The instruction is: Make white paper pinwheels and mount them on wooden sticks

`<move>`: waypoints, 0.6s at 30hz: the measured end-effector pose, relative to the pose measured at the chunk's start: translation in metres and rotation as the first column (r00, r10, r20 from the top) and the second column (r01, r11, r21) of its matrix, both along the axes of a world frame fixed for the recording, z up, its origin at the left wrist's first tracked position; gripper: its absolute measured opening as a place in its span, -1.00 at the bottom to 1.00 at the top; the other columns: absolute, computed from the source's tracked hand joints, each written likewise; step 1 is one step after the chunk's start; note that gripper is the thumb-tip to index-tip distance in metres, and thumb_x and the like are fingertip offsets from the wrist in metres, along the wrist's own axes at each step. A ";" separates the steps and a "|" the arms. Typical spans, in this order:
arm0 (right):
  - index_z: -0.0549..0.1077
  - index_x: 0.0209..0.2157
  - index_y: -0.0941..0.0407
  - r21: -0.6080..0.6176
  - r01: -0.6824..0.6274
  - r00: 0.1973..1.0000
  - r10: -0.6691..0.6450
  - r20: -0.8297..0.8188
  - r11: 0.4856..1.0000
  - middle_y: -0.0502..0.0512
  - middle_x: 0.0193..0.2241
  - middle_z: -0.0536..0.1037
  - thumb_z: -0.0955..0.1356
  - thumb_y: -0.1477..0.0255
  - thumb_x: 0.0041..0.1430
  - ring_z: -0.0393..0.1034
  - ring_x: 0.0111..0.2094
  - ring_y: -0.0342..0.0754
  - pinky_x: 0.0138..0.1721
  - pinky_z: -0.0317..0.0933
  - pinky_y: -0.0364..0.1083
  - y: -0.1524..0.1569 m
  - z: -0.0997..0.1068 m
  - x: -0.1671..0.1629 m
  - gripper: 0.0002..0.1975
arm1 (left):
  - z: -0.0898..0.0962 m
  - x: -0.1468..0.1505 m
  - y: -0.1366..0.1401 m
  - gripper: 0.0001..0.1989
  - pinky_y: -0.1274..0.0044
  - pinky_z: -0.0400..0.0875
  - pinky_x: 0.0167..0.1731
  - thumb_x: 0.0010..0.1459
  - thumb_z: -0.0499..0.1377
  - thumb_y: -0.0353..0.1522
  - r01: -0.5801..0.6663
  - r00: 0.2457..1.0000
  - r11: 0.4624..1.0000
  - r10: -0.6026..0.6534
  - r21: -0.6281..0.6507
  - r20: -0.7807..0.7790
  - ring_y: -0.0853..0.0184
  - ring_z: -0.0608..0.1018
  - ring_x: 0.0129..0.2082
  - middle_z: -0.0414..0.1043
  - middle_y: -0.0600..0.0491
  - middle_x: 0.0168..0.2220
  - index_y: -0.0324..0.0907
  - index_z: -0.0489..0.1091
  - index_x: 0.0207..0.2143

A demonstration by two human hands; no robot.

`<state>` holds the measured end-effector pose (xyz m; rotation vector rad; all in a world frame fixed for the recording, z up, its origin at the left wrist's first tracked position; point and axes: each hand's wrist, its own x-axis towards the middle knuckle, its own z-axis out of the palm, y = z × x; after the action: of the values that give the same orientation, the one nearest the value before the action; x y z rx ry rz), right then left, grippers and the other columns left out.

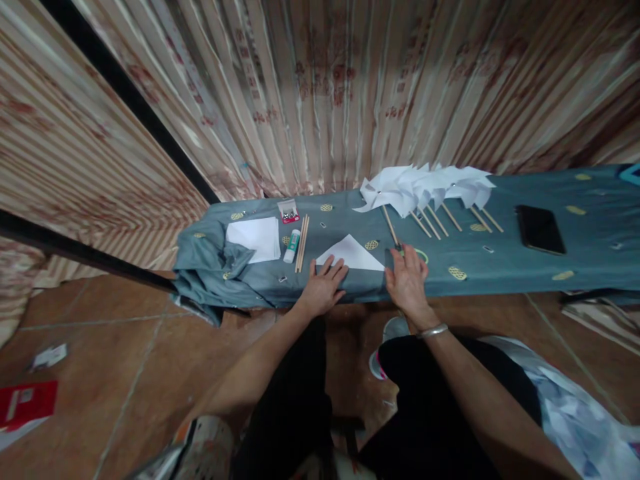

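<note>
A white sheet of paper folded into a triangle (pixel 351 255) lies on the cloth-covered bench in front of me. My left hand (pixel 323 285) rests at its left corner, fingers spread flat on the paper and cloth. By the right corner is my right hand (pixel 407 277), palm down with its fingers stretched out. Partly hidden beneath that hand is a tool with a yellow-green loop handle (pixel 423 255), which looks like scissors. Left of the triangle lie several wooden sticks (pixel 302 244), a green-and-white glue stick (pixel 292 246) and a stack of white paper (pixel 256 239).
Several white paper pinwheels (pixel 395 190) on sticks lie overlapped at the back. A small red-and-white box of pins (pixel 289 211) stands behind the glue stick. A black phone (pixel 541 229) lies to the right. A striped curtain (pixel 320 93) hangs behind the bench.
</note>
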<state>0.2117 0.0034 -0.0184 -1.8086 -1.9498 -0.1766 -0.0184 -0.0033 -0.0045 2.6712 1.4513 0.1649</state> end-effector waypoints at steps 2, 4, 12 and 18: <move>0.30 0.16 0.29 0.015 -0.021 1.000 0.021 0.016 1.000 0.50 0.23 0.22 0.20 0.47 0.24 0.05 0.27 0.26 0.17 0.00 0.25 0.001 0.003 -0.005 -0.54 | 0.001 0.001 0.000 -0.42 -0.07 -0.08 0.24 0.23 0.11 -0.25 -0.005 1.000 1.000 0.005 -0.014 -0.004 0.04 0.05 0.37 0.08 -0.13 0.34 -0.16 0.11 0.27; 0.31 0.16 0.26 0.023 -0.096 0.995 0.095 0.037 0.995 0.47 0.24 0.21 0.18 0.51 0.25 0.03 0.29 0.25 0.17 0.01 0.24 0.003 0.004 -0.013 -0.55 | 0.003 0.002 -0.001 -0.41 -0.06 -0.08 0.24 0.22 0.12 -0.24 -0.011 1.000 1.000 0.011 -0.020 -0.010 0.03 0.04 0.37 0.07 -0.12 0.35 -0.16 0.12 0.27; 0.42 0.10 0.21 -0.126 -0.446 0.887 0.457 0.067 0.886 0.31 0.11 0.44 0.14 0.66 0.20 0.27 0.14 0.10 0.14 0.19 0.07 0.003 -0.004 -0.034 -0.51 | 0.002 -0.003 -0.005 -0.30 0.02 -0.07 0.26 0.15 0.20 -0.23 -0.007 0.999 1.000 0.007 0.006 -0.044 -0.02 -0.01 0.38 0.04 -0.14 0.36 -0.16 0.07 0.30; 0.48 0.03 0.20 -0.087 -0.367 0.929 0.370 0.018 0.926 0.29 0.05 0.50 0.16 0.62 0.22 0.35 0.07 0.11 0.11 0.25 0.08 -0.008 -0.004 -0.010 -0.57 | -0.006 -0.025 -0.017 -0.22 0.16 -0.02 0.28 0.10 0.24 -0.28 -0.005 0.999 0.999 0.007 0.053 -0.048 -0.01 0.01 0.38 -0.05 -0.29 0.36 -0.27 0.01 0.31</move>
<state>0.2021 -0.0041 -0.0219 -1.4559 -2.3093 -0.0026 -0.0437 -0.0204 -0.0104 2.7309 1.4889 0.1427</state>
